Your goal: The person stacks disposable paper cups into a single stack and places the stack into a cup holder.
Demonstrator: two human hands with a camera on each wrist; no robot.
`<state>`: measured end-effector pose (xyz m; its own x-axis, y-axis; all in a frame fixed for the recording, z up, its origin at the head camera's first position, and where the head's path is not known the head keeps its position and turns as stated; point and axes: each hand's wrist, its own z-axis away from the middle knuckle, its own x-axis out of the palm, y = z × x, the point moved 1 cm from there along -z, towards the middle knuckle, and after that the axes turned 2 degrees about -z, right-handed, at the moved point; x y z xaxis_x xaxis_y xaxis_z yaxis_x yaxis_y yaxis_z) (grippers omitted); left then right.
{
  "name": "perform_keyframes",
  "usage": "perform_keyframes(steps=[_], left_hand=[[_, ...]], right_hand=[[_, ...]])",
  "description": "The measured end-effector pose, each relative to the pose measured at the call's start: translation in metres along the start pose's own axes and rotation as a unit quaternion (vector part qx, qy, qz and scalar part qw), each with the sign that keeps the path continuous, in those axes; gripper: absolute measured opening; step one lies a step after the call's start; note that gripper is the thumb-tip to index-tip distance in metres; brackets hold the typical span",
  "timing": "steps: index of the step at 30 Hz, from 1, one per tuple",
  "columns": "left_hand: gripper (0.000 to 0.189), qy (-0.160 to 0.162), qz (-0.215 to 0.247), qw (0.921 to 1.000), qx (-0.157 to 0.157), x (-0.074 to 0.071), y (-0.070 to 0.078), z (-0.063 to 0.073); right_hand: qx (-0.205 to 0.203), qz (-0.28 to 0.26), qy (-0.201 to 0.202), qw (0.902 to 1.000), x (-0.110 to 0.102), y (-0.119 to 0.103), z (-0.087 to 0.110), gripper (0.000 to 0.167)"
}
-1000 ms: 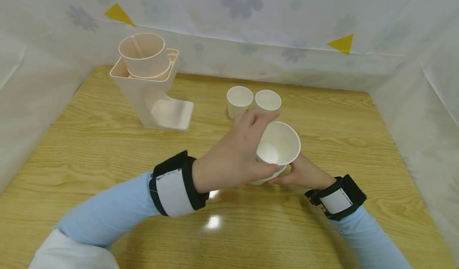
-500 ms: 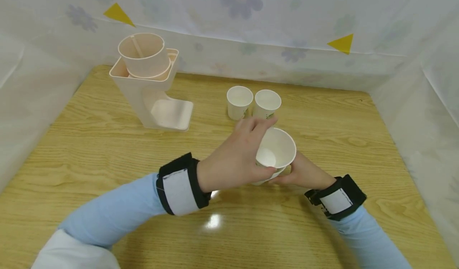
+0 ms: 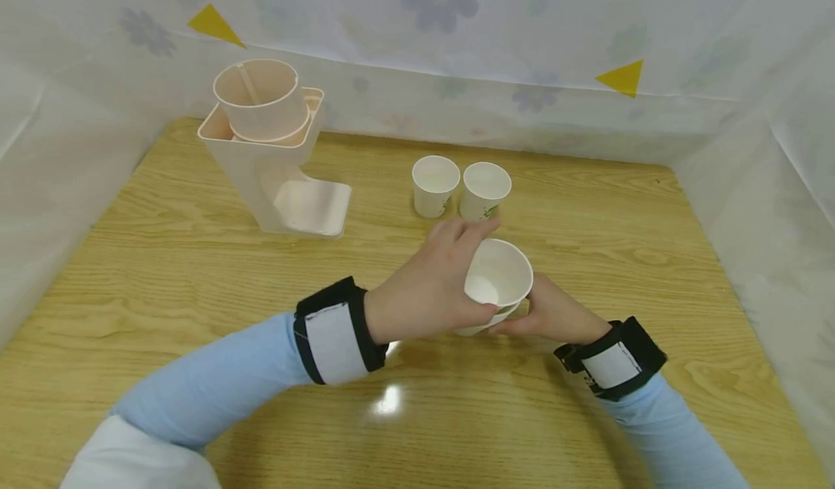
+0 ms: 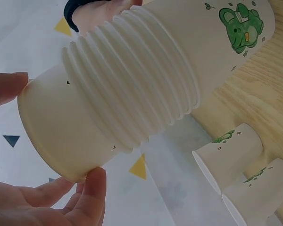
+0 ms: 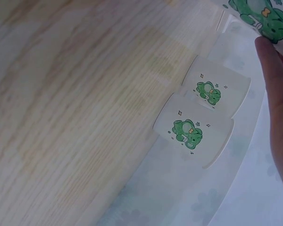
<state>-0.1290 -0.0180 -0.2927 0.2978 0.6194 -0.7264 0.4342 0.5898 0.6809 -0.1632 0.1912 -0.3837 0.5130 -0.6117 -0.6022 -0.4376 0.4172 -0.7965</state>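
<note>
Head view: left hand (image 3: 427, 286) is pinching the top paper cup (image 3: 504, 275) across both sides, right hand (image 3: 557, 311) is gripping the paper-cup stack (image 4: 132, 75) over the counter (image 3: 470, 420); light, even pressure seems best.

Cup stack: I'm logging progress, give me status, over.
Left hand gripping top cup near its rim; right hand holding cup stack lower down. Top cup only partly nested. Two cups beyond, nothing visibly blocking.

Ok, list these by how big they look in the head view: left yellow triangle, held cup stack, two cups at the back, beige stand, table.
1. Table
2. Beige stand
3. Held cup stack, partly hidden
4. Left back cup, right back cup: alike, unranked
5. Left yellow triangle
</note>
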Motion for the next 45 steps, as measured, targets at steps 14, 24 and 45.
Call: perform_keyframes(steps=[14,24,45], left_hand=[[0.087,-0.006,-0.014,0.9999,-0.004,0.004,-0.004,-0.002],[0.086,-0.013,-0.025,0.9996,-0.006,0.006,-0.006,-0.004],[0.088,-0.038,-0.036,0.9985,-0.014,0.011,-0.01,-0.005]], right_hand=[[0.001,0.013,-0.001,0.9999,-0.001,-0.003,0.0,0.075],[0.019,0.011,-0.003,0.9997,0.0,-0.002,0.0,0.074],[0.026,0.008,-0.008,0.9996,-0.001,-0.001,0.0,0.071]])
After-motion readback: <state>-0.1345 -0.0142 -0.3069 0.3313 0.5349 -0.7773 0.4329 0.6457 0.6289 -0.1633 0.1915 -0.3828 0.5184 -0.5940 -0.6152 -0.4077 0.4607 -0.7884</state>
